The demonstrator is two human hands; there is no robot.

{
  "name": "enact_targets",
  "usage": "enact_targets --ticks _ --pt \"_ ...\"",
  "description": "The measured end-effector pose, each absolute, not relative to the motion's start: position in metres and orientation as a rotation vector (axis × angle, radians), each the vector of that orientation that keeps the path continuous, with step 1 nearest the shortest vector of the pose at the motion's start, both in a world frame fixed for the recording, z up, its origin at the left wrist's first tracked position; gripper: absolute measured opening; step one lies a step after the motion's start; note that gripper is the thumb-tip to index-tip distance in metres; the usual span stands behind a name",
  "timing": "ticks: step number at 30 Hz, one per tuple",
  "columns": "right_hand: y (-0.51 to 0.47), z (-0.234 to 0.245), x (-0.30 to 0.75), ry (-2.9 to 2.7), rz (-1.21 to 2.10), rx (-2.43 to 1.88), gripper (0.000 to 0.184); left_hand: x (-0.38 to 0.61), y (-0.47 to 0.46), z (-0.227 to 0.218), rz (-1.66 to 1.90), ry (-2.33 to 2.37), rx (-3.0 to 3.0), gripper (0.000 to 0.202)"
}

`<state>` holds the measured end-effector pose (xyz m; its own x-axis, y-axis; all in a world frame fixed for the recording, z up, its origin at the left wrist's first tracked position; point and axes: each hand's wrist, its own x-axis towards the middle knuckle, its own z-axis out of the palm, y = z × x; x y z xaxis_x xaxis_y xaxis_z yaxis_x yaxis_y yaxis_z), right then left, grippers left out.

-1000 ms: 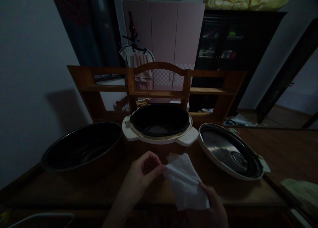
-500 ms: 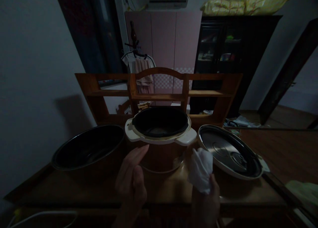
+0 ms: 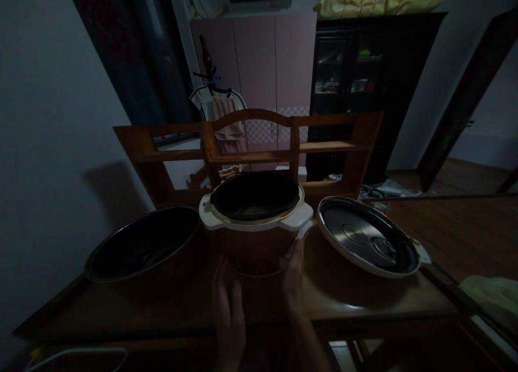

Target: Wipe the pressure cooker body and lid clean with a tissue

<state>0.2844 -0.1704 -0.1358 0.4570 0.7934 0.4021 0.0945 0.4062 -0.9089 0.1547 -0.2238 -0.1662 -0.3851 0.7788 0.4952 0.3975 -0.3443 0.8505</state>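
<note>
An electric cooker body [image 3: 259,248] stands in the middle of the table, with a white rim, two side handles and a dark open inside. My right hand [image 3: 293,272] holds a white cloth [image 3: 305,230] against the right side of the cooker, below its handle; the hand covers most of the cloth. Near the lower left front of the cooker, my left hand [image 3: 229,302] is open, fingers stretched out; whether it touches the cooker I cannot tell. A dark inner pot [image 3: 141,277] sits to the left. On the right lies the cooker's lid [image 3: 356,237], its metal inner face up.
The wooden table [image 3: 343,310] has a low wooden shelf rack [image 3: 251,159] along its back. A white wall [image 3: 48,161] borders the left side. A pale cable [image 3: 81,350] hangs by the front left edge, and a light green bag [image 3: 489,296] is at the right.
Both hands have moved forward to the cooker. The cloth in my right hand has gone from open space by the lid to the cooker's right side. The view has shifted slightly.
</note>
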Motion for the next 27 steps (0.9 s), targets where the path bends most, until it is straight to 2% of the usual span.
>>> enact_targets --ticks 3,7,10,14,17,20,23,27 --pt "-0.18 -0.129 0.278 -1.094 0.514 -1.116 0.064 0.156 -0.221 -0.175 1.69 1.596 1.552 0.061" --pt "-0.206 -0.15 0.261 -1.59 0.244 -1.189 0.079 0.157 -0.22 -0.181 1.59 1.578 1.627 0.069" --pt "-0.197 -0.16 0.267 -1.456 0.298 -1.317 0.076 0.158 -0.221 -0.18 1.63 1.579 1.535 0.065" --pt "-0.175 -0.141 0.282 -1.156 0.449 -1.334 0.07 0.157 -0.223 -0.177 1.661 1.565 1.459 0.061" --pt "-0.183 -0.137 0.278 -1.315 0.319 -1.234 0.073 0.158 -0.223 -0.177 1.65 1.581 1.441 0.062" --pt "-0.2 -0.158 0.268 -1.603 0.177 -1.186 0.077 0.159 -0.222 -0.179 1.639 1.602 1.42 0.065" --pt "-0.201 -0.173 0.267 -1.487 0.275 -1.293 0.078 0.159 -0.221 -0.18 1.632 1.628 1.407 0.066" --pt "-0.187 -0.147 0.276 -1.133 0.56 -1.263 0.074 0.159 -0.221 -0.181 1.649 1.639 1.444 0.064"
